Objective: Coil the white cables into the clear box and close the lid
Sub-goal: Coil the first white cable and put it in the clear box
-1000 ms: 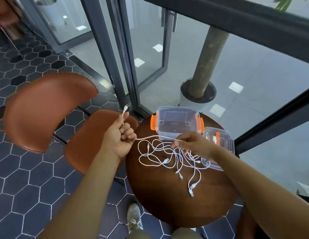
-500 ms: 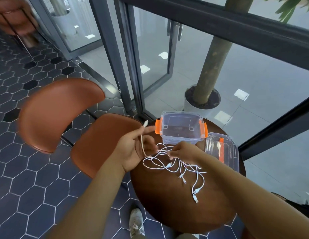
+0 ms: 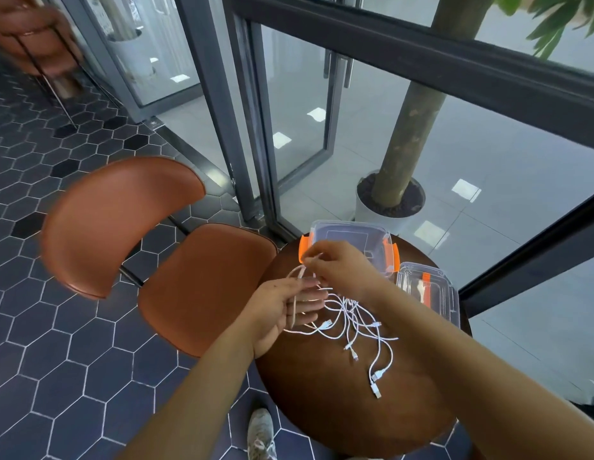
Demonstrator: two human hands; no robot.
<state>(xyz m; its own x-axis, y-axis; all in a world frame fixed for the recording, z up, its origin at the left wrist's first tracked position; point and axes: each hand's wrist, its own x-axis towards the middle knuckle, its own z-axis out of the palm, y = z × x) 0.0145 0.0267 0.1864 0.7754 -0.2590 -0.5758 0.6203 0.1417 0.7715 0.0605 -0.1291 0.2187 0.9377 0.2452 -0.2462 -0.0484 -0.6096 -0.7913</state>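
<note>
Over the bench (image 3: 338, 413), my left hand (image 3: 282, 310) thumb-pins a loop of white cables (image 3: 355, 327) across near-straight fingers (image 3: 309, 305); my right hand (image 3: 342, 270) pinches the strand beside the clear box (image 3: 342, 232).

A brown chair (image 3: 176, 260) stands beside the round desk (image 3: 338, 410); a potted tree (image 3: 411, 127) rises behind glass, over hexagon-tiled floor (image 3: 56, 376).

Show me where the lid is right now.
In the head view, the lid lies on the far right edge of the table, just right of the open box.
</note>
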